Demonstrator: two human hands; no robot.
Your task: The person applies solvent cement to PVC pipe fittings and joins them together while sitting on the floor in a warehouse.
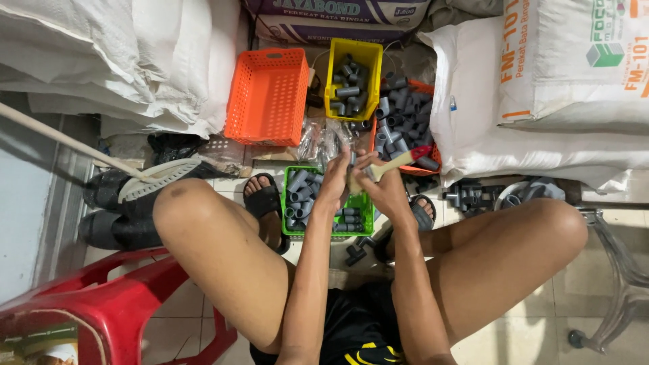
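Centre frame: right hand (384,190) clamped on paintbrush (395,162), long axis running toward upper right; left hand (336,181) closed on small fitting, touching bristles, above green basket (289,228).

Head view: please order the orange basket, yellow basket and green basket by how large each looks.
1. orange basket
2. green basket, partly hidden by the hands, so its rank is unsure
3. yellow basket
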